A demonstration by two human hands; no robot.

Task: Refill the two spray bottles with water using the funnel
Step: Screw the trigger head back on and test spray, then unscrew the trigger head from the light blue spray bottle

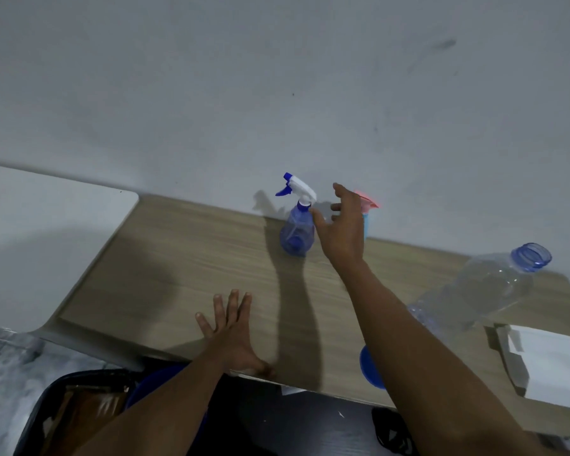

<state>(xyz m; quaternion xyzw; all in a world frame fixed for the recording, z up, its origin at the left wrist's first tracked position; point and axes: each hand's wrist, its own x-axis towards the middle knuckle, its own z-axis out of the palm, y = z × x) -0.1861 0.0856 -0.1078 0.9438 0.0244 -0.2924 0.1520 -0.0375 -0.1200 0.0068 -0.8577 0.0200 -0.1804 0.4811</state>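
A blue spray bottle (296, 233) with a white and blue trigger head stands at the back of the wooden table (185, 258), against the wall. Just to its right, my right hand (341, 227) is stretched out with fingers apart, holding nothing, its thumb close to the bottle's neck. Behind that hand stands a second spray bottle (366, 213) with a pink trigger head and light blue body, mostly hidden. A blue funnel (369, 366) lies near the table's front edge, partly covered by my right forearm. My left hand (232, 327) rests flat on the table, fingers spread.
A large clear water bottle (481, 287) with an open blue neck stands at the right. A white box (547, 363) lies at the right front corner. A white surface (46, 232) adjoins the table on the left. A dark bag (79, 409) sits below the front edge.
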